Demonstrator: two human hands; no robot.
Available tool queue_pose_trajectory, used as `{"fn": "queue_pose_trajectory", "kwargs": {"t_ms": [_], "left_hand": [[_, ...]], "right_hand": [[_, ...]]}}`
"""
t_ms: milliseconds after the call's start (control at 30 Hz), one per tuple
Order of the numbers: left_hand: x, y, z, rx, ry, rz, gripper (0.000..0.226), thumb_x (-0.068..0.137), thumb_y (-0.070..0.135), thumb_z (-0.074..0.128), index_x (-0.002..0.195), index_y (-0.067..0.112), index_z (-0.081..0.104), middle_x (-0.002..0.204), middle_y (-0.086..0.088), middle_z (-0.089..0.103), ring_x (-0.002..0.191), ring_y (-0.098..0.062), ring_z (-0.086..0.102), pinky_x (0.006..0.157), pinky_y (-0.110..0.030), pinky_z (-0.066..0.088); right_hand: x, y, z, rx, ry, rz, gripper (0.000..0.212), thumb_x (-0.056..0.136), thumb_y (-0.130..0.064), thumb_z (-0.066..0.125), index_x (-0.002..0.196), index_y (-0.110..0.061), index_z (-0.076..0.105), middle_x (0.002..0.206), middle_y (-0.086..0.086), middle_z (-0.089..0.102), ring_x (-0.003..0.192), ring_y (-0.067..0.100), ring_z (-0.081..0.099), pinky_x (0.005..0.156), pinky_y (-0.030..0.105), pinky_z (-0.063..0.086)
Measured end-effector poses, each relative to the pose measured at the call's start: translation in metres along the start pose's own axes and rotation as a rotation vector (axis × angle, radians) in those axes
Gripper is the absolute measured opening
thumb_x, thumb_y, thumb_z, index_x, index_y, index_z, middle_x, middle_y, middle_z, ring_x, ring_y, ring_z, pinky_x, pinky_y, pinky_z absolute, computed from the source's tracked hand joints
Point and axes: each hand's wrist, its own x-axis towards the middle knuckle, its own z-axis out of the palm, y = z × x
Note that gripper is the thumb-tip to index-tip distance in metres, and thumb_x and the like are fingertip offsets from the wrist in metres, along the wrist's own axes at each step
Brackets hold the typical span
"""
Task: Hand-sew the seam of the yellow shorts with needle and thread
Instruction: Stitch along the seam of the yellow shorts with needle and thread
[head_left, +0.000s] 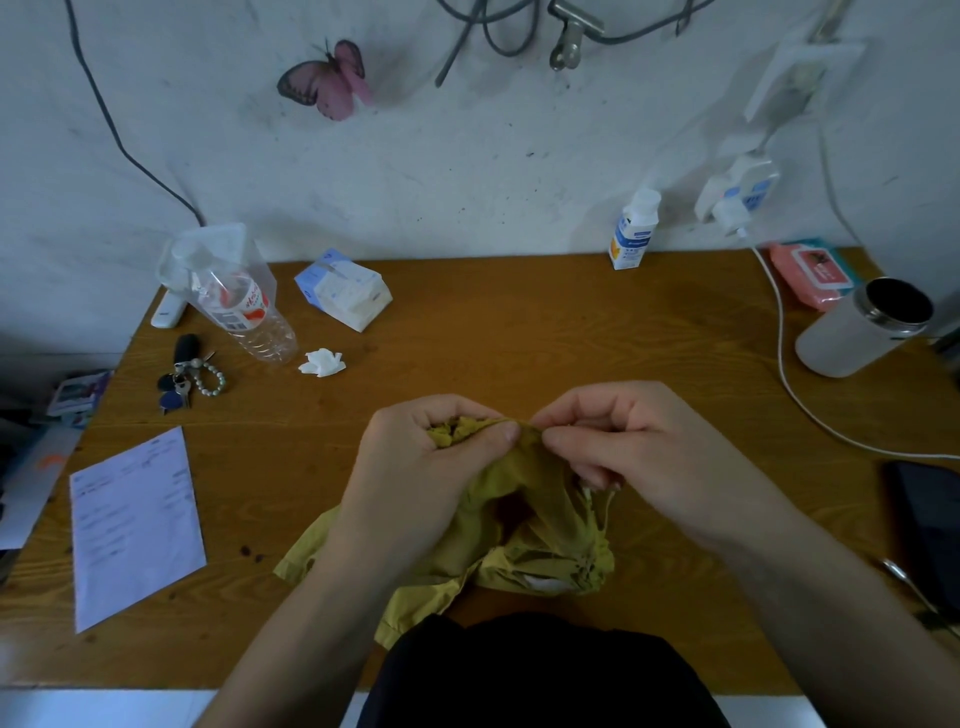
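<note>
A bottle (244, 312), keys (184, 376) and paper (135, 525) lie on the table (519, 332).

- The yellow shorts (540, 525) are seen to be of thin, matt cloth, heavily creased.
- The table (519, 332) is shown as grained wood with a dull sheen.
- The water bottle (249, 317) is made of clear, glossy plastic.
- The sheet (135, 525) is of matt white paper, the tissue (322, 362) of soft crumpled paper.
- The tumbler (852, 338) is given a matt pale body and a metal rim.
- The wall (467, 156) is finished rough and scuffed.

Wooden table (519, 332): yellow shorts (524, 540), paper sheet (136, 525), keys (187, 374), plastic bottle (244, 312), mug (862, 327).
</note>
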Motion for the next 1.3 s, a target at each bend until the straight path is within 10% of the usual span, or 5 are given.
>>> {"fn": "queue_pose_trajectory", "kwargs": {"t_ms": [300,1300], "left_hand": [[0.006,0.001,-0.004,-0.404,-0.224,-0.265,0.011,0.06,0.016,0.074,0.069,0.01,0.075,0.067,-0.012,0.072,0.06,-0.021,0.07,0.055,-0.026,0.055],[0.007,-0.013,-0.001,-0.711,-0.408,-0.427,0.011,0.071,0.004,0.066,0.079,0.0,0.073,0.075,-0.018,0.072,0.065,-0.026,0.071,0.063,-0.033,0.059]], "right_hand": [[0.005,0.007,-0.011,0.282,-0.164,0.107,0.014,0.076,-0.013,0.061,0.081,-0.011,0.074,0.042,-0.006,0.045,0.04,0.006,0.038,0.046,0.017,0.039],[0.005,0.019,0.004,0.298,-0.094,-0.04,0.015,0.079,-0.024,0.061,0.089,-0.015,0.057,0.057,-0.006,0.058,0.055,0.005,0.052,0.054,0.014,0.044]]}}
